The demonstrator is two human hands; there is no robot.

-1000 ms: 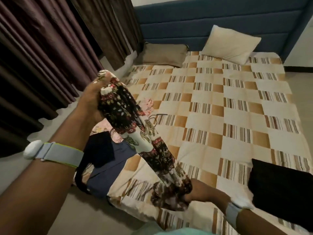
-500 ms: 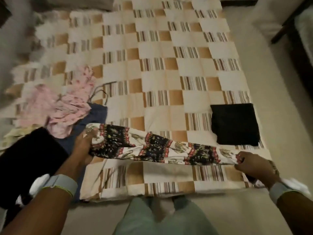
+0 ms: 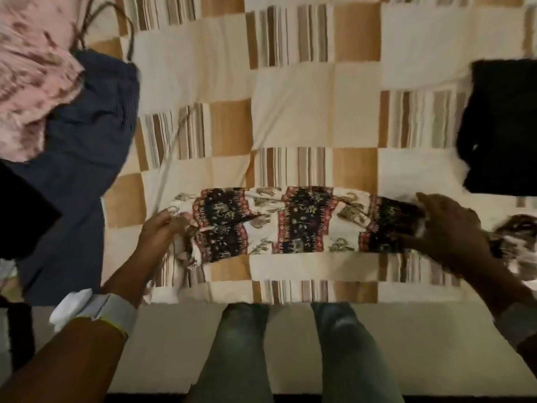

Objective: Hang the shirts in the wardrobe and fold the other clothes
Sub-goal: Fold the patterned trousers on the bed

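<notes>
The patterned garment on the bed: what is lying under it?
Under the patterned garment only the checked bedsheet shows, around its edges. Anything directly beneath is covered. The left hand grips one end; the right hand lies on the other.

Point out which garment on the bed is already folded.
The black garment at the right edge: a neat flat rectangle. The pink garment and navy garment lie crumpled; the elephant-print piece is stretched out.
</notes>
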